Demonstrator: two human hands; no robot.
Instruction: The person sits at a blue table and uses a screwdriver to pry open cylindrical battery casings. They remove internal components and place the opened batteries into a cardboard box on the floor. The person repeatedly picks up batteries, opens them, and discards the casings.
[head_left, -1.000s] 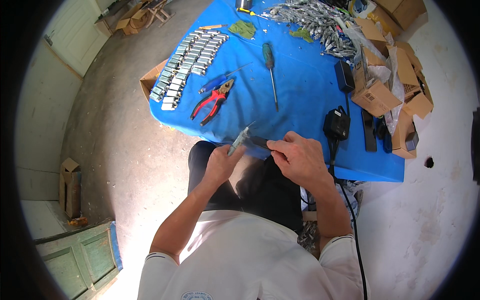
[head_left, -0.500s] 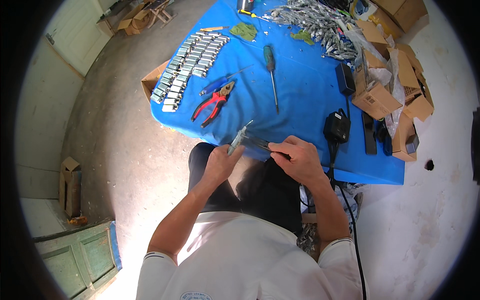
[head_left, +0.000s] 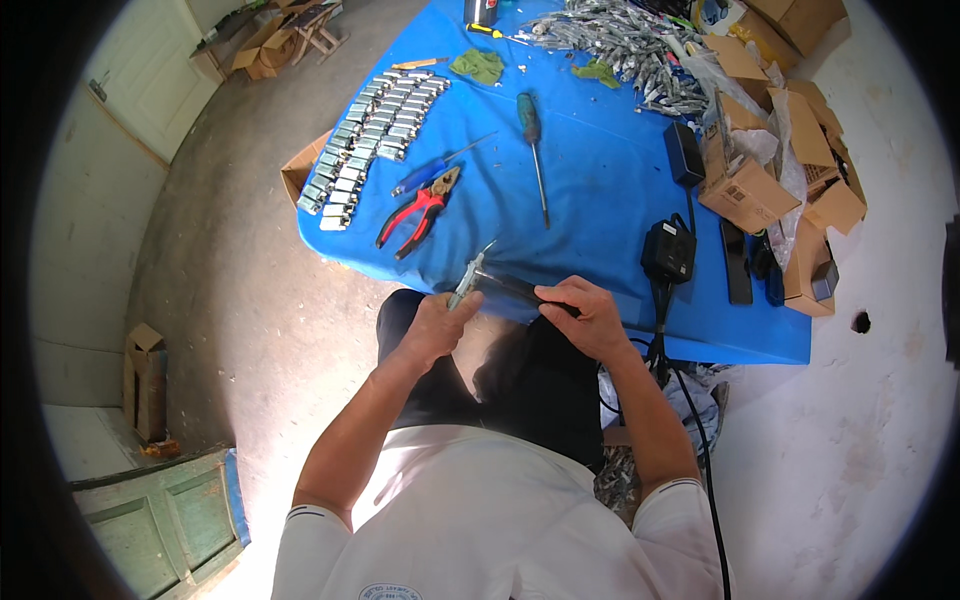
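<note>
My left hand point(head_left: 436, 329) is closed on a slim silvery metal fitting point(head_left: 471, 272), held upright at a slant near the table's front edge. My right hand point(head_left: 583, 320) grips a dark handled tool point(head_left: 551, 308) that points left at the fitting; its front part is blurred, so I cannot tell its kind. Beyond my hands on the blue cloth point(head_left: 590, 200) lie red-and-black pliers point(head_left: 418, 213), a blue screwdriver point(head_left: 420, 176) and a longer green-handled screwdriver point(head_left: 530, 120). Short silver metal pieces point(head_left: 373, 130) lie in rows at the left.
A heap of silvery parts point(head_left: 640, 60) covers the back right, beside opened cardboard boxes point(head_left: 750, 190). A black charger point(head_left: 668, 250) with cables and a phone point(head_left: 735, 275) lie at the right. The edge of a white door point(head_left: 150, 80) and bare floor point(head_left: 230, 250) show at the left.
My hands, still holding the same things, have shifted slightly left and the view has drifted a little. The dark tool's front part stays blurred against the fitting.
</note>
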